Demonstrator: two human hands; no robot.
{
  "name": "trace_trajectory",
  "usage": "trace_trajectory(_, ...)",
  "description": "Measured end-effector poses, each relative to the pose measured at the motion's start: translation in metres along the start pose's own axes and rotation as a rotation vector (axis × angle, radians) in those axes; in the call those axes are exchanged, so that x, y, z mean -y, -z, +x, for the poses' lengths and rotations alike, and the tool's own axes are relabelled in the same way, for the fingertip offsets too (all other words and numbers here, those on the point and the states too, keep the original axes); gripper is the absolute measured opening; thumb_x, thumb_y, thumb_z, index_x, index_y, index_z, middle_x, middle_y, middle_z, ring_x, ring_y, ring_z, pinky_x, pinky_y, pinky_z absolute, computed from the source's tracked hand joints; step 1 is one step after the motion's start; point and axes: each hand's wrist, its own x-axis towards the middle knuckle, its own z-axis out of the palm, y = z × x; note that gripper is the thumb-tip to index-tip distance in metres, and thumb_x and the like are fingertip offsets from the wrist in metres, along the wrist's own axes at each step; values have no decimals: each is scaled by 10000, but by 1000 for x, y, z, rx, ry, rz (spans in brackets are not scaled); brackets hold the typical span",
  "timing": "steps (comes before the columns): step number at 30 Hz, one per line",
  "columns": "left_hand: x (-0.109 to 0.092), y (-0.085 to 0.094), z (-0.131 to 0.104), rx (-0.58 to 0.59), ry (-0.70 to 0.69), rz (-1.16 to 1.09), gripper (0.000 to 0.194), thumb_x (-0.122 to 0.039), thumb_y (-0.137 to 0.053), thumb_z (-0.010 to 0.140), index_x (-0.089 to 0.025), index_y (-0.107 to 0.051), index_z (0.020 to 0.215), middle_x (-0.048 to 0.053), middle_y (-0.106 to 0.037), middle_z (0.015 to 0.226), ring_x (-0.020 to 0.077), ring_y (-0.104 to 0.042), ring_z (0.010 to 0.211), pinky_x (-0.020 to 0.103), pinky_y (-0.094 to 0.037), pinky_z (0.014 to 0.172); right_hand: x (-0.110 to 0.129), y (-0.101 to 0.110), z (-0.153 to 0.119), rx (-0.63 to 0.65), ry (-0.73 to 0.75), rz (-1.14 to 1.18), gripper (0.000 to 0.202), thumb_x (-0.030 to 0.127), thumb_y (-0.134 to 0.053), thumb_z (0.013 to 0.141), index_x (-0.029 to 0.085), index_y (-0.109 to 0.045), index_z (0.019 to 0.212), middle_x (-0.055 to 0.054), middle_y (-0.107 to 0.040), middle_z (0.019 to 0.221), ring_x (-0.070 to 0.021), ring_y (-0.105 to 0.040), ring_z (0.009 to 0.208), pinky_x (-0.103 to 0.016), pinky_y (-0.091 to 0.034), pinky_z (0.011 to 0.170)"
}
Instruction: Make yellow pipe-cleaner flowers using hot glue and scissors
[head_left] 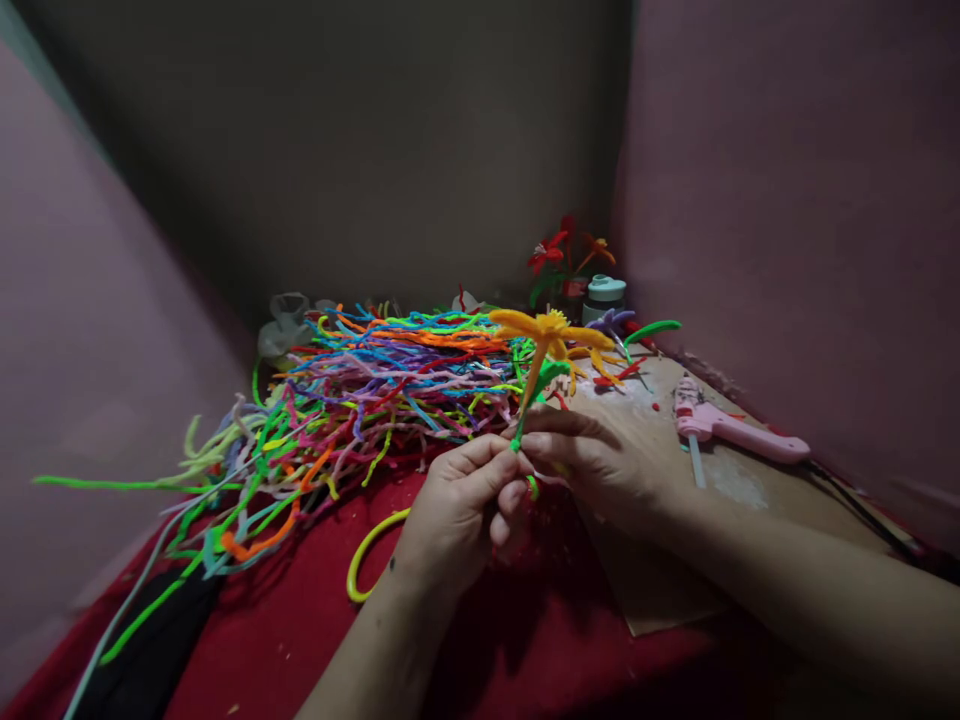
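An orange pipe-cleaner flower (553, 335) with a yellow centre stands upright above my two hands, a green leaf below its petals. My left hand (480, 490) pinches the green stem between thumb and index finger. Beside it, my right hand (592, 460) has its fingers closed at the stem, just under the leaf; the fingertips are partly hidden behind my left hand. A short bit of green shows beneath the hands.
A big heap of coloured pipe cleaners (405, 370) lies at the back left. On the cardboard (652, 590) at right rests a pink glue gun (750, 432). Behind are red flowers (549, 252) and a bottle (604, 292). A yellow ring (364, 555) lies on the red cloth (262, 640).
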Motion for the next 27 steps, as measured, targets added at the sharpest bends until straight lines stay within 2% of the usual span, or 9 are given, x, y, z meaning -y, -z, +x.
trace_trajectory(5,-1,4,1,191,108,-175,132,-240,-646,756,-125,-605,704,-75,-440,446,-1,-248,263,117,-289,245,4,1,3,121,20,-53,90,185,-642,725,200,-719,769,13,-625,686,-120,-545,696,-273,-425,759)
trace_trajectory(9,1,2,1,148,70,-74,140,-267,-603,784,-138,-595,730,-70,-457,465,23,-291,264,149,-314,245,4,0,4,93,37,-92,45,165,-656,703,171,-682,667,16,-611,671,-104,-531,659,-241,-430,675)
trace_trajectory(11,3,-1,2,65,21,88,175,-297,-559,814,-144,-580,731,-55,-489,494,44,-362,289,168,-346,284,2,0,4,73,-8,-28,41,196,-639,718,168,-659,695,21,-587,627,-103,-526,588,-246,-423,584)
trace_trajectory(13,6,-4,2,-80,-82,340,188,-314,-532,831,-151,-572,747,-37,-524,537,67,-446,355,183,-381,353,0,-1,4,29,-48,8,59,221,-643,713,166,-642,693,22,-564,601,-112,-526,554,-251,-407,532)
trace_trajectory(17,15,-4,2,-382,-474,952,108,-285,-552,820,-178,-568,809,-16,-562,622,107,-531,525,212,-410,518,-3,-3,2,-157,-25,-20,54,192,-690,664,171,-640,660,24,-562,673,-102,-510,620,-238,-392,566)
trace_trajectory(19,20,-2,1,-415,-658,1234,92,-239,-508,846,-184,-564,797,3,-576,651,123,-549,582,227,-401,579,-5,-3,2,-192,-7,-48,58,192,-693,665,177,-638,652,31,-552,674,-96,-488,626,-234,-378,571)
trace_trajectory(21,24,1,1,-406,-772,1446,137,-193,-446,872,-178,-564,803,29,-591,678,141,-565,617,242,-393,610,-7,-2,3,-193,29,-82,72,209,-704,662,177,-640,651,26,-559,689,-103,-490,649,-242,-378,588)
trace_trajectory(24,27,2,3,-408,-826,1666,157,-161,-415,877,-164,-563,826,57,-605,699,167,-580,642,256,-381,612,-12,2,5,-205,67,-123,103,251,-725,660,178,-651,659,19,-565,705,-115,-492,675,-253,-381,609)
trace_trajectory(27,27,2,4,-415,-837,1779,156,-165,-424,871,-166,-557,791,57,-593,682,170,-565,628,259,-357,588,-15,4,5,-208,55,-114,143,297,-726,672,180,-648,651,25,-543,663,-110,-470,640,-256,-376,595)
